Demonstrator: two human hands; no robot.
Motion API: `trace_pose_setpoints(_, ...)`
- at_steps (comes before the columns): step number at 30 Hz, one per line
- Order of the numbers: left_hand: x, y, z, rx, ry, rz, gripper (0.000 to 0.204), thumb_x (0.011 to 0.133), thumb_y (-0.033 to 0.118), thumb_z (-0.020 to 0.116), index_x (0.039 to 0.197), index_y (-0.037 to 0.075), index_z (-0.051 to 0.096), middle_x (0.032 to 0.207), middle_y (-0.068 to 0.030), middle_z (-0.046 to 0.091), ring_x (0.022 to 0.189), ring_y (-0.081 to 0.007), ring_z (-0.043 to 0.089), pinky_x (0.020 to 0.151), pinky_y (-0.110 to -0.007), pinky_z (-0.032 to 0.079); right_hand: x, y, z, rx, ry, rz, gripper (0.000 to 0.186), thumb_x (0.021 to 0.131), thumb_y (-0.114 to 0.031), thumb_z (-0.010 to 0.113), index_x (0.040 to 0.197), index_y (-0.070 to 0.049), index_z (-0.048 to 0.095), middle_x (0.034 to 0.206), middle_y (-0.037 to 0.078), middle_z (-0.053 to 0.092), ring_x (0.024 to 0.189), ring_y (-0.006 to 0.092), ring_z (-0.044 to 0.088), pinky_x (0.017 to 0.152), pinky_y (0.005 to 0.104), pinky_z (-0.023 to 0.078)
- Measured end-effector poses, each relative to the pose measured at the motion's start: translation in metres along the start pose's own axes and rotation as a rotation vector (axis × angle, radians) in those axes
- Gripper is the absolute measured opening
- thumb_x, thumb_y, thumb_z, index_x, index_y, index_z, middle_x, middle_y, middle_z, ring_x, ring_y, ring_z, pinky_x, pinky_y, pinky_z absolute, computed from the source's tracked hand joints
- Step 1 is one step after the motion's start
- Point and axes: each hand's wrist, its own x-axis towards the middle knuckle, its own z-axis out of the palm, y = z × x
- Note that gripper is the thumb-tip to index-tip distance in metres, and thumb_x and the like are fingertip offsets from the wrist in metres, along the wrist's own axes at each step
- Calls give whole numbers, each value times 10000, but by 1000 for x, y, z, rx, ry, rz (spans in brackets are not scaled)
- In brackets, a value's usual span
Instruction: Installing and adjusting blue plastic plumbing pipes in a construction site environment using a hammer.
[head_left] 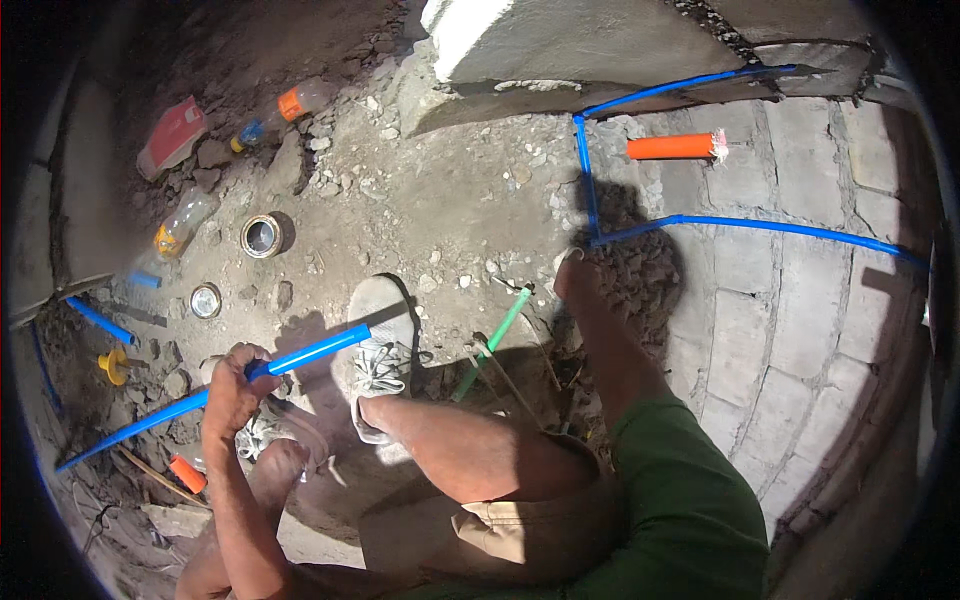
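My left hand (pixel 236 388) is closed around a long blue pipe (pixel 322 350), which slants from the lower left up to my shoe. My right arm reaches forward, and my right hand (pixel 570 270) is beside the lower corner of a fixed blue pipe run (pixel 588 185) at the foot of the block wall. The arm hides most of its fingers, so I cannot make out whether it grips anything. From that corner one blue pipe (pixel 770 225) runs right along the wall, and another blue pipe (pixel 690 88) runs along the upper side.
A short orange pipe (pixel 668 147) juts from the block wall (pixel 790 300). Two tins, one open tin (pixel 262 236) and one smaller tin (pixel 205 300), stand on the rubble floor. A green tube (pixel 495 340) leans near my knee. Plastic bottles (pixel 187 220) and blue pipe offcuts (pixel 100 321) lie left.
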Motion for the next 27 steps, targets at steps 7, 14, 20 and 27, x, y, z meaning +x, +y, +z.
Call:
trace_pose_setpoints(7, -1, 0, -1, 28, -8, 15, 275, 664, -17, 756, 880, 20, 590, 807, -13, 568, 772, -132, 534, 725, -278, 439, -21, -10, -15, 349, 63, 112, 627, 922, -142, 483, 1416, 49, 147, 1149, 345, 589, 1046, 483, 607, 883, 511, 520)
trace_pose_setpoints(14, 1, 4, 0, 17, -4, -32, 271, 670, -16, 757, 885, 16, 594, 806, -13, 574, 772, -127, 536, 733, -271, 446, -11, -26, -20, 665, 217, 248, 780, 847, -215, 604, 1430, 92, 186, 1192, 331, 575, 1098, 482, 573, 981, 524, 425)
trace_pose_setpoints(20, -2, 0, -1, 30, 14, -30, 280, 672, -15, 758, 900, 21, 599, 796, 2, 564, 763, -117, 523, 718, -262, 437, -13, -8, 27, 615, 404, 4, 684, 858, -216, 617, 1401, 68, 313, 1193, 321, 575, 1073, 465, 582, 971, 501, 433)
trace_pose_setpoints(27, 17, 9, 8, -4, -13, 61, 287, 670, -18, 756, 909, 26, 602, 809, -9, 562, 768, -128, 524, 718, -267, 432, 52, 55, 74, 676, 413, 216, 605, 957, -257, 511, 1455, 12, 299, 1178, 284, 601, 1104, 430, 583, 928, 500, 481)
